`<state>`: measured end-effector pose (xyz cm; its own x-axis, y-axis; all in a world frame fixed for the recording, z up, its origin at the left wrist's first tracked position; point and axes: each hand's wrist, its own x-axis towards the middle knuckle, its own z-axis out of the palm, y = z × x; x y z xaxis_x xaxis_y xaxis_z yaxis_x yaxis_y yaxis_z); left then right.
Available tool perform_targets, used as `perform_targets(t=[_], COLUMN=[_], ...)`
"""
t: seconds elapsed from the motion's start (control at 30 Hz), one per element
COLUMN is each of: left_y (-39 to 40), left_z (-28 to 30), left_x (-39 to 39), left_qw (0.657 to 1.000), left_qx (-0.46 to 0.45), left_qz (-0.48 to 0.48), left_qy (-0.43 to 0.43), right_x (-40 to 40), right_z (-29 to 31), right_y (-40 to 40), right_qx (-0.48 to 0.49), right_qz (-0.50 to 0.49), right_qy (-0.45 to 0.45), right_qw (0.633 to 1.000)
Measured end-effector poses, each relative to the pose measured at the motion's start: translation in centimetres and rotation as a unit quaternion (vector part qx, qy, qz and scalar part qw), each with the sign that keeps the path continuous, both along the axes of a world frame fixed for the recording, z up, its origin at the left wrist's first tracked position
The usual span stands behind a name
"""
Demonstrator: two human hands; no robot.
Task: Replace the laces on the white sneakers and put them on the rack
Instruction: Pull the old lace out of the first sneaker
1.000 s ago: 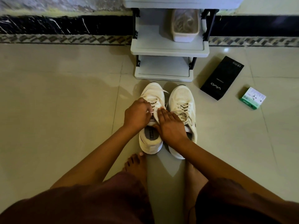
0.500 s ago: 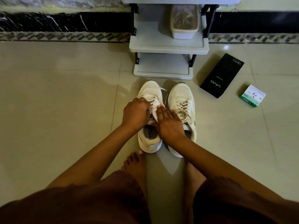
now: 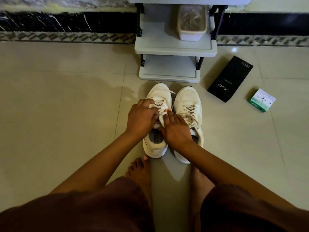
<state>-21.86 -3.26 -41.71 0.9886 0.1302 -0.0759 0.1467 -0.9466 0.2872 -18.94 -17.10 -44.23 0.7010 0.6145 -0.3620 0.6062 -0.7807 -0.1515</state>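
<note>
Sneakers are set side by side on the tiled floor point(image 3: 58, 97), toes toward the rack point(image 3: 173, 49), just in front of its lowest shelf. Both hands are placed on the left sneaker point(image 3: 157, 97). The left hand point(image 3: 141, 117) is curled over the crossed laces point(image 3: 158, 106) on that shoe's near side; a lace appears to be pinched, though the fingertips are partly hidden. The right hand point(image 3: 176, 129) is laid over the tongue with fingers nearly straight and pressed together, apparently steadying the shoe; whether a lace is held beneath it cannot be told.

The right sneaker point(image 3: 189, 104) is laced through its eyelets, with loose loops lying over the tongue. Whether these laces are the old or the new set cannot be determined.

Progress, as judged: lacing work on the left sneaker is under way; neither shoe has been placed on the rack. A pale tub point(image 3: 191, 22) holding what look like coiled laces is seen on the middle shelf. A black box point(image 3: 229, 79) and a small green-and-white box point(image 3: 260, 100) lie on the floor to the right. Remaining: lacing to be finished, both sneakers to be shelved.
</note>
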Motion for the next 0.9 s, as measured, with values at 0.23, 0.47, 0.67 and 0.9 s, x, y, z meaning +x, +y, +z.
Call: perform_targets(t=[0.23, 0.47, 0.67, 0.9], left_y=[-0.8, 0.6, -0.6, -0.2], left_z=[2.6, 0.8, 2.8, 2.8], left_x=[1.2, -0.2, 1.2, 1.0], left_qw=[0.966, 0.997, 0.968, 0.977], left_qx=[-0.249, -0.047, -0.243, -0.200], left_qz=[0.046, 0.035, 0.060, 0.046], left_qy=[-0.044, 0.047, 0.000, 0.059], right_x=[0.1, 0.1, 0.1, 0.2], right_z=[0.1, 0.3, 0.2, 0.2], right_y=[0.0, -0.1, -0.1, -0.1], right_qx=[0.005, 0.009, -0.006, 0.004], right_qz=[0.004, 0.018, 0.024, 0.022], right_qy=[0.000, -0.001, -0.005, -0.003], right_qw=[1.000, 1.000, 1.000, 1.000])
